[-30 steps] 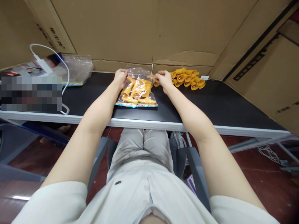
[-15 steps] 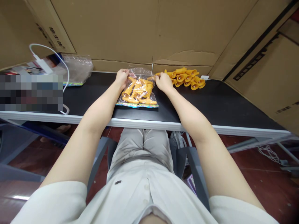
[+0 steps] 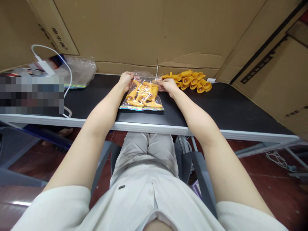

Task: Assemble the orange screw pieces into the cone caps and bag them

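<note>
A clear plastic bag [image 3: 144,108] with a colourful printed strip along its near edge lies on the black table. Inside it are several yellow plastic pieces [image 3: 144,93] with flared ends and crossbars. At the bag's upper left corner my left hand [image 3: 125,81] is closed on the plastic, its fingertips partly behind the film. My right hand [image 3: 168,86] pinches the bag's upper right side. Just beyond that hand lies a pile of loose yellow plastic pieces [image 3: 192,80], their hollow flared ends facing me.
Cardboard walls [image 3: 125,32] enclose the table [image 3: 231,109] at the back and sides. More clear bags [image 3: 80,69] lie at the back left, beside a white cable [image 3: 69,69] and its white block. A small white tag [image 3: 211,80] sits behind the yellow pile.
My right hand has shifted slightly down, its fingers now more stretched along the bag's right side. The left hand and the bag stay almost in place.
</note>
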Tool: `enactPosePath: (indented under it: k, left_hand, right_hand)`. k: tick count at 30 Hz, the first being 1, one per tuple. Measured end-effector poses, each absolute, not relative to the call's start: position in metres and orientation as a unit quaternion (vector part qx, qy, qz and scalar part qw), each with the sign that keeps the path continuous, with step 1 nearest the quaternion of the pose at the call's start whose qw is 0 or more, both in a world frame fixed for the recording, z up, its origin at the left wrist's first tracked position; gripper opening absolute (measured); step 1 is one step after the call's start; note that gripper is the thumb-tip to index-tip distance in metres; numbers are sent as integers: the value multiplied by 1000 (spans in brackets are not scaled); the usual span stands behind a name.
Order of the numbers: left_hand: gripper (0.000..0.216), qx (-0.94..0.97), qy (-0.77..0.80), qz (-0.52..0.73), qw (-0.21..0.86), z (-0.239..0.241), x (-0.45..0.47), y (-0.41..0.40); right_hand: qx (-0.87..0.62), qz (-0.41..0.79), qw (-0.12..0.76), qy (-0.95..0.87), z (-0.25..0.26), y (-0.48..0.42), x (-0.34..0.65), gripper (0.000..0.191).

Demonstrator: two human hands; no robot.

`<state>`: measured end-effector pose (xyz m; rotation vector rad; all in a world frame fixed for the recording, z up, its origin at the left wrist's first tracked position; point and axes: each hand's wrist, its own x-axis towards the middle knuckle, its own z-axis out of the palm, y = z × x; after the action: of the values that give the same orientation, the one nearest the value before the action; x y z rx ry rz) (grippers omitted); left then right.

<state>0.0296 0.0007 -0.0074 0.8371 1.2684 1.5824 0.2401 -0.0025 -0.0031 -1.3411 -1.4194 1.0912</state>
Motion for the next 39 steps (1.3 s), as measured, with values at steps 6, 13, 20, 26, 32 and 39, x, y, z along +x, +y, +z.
enactPosePath:
  k: [6,13,20,26,32,39]
  left_hand:
    - [31,370,564,574,464,-13,14,3]
    - [26,443,560,523,465,-1,10,-17]
    - [25,448,590,501,447,-2,-2,-18]
    - [24,459,584,501,443,-6,-10,-13]
    - [25,480,609,483,407,-5,-6,-14]
    - [18,507,601,479,390,-12,-8,-5]
  right_hand:
    - [-533,492,468,-505,0,2,244,35]
    - [-505,512,449,-530,0,-3,247,34]
    - [-523,496,456,-522,5,-6,248,37]
    - [-521,499,455,-522,5,-5,247,39]
    - [-543,433,439,-571,-2,2,248,47]
    - [-495,214,332,-774,-9,13,260,41]
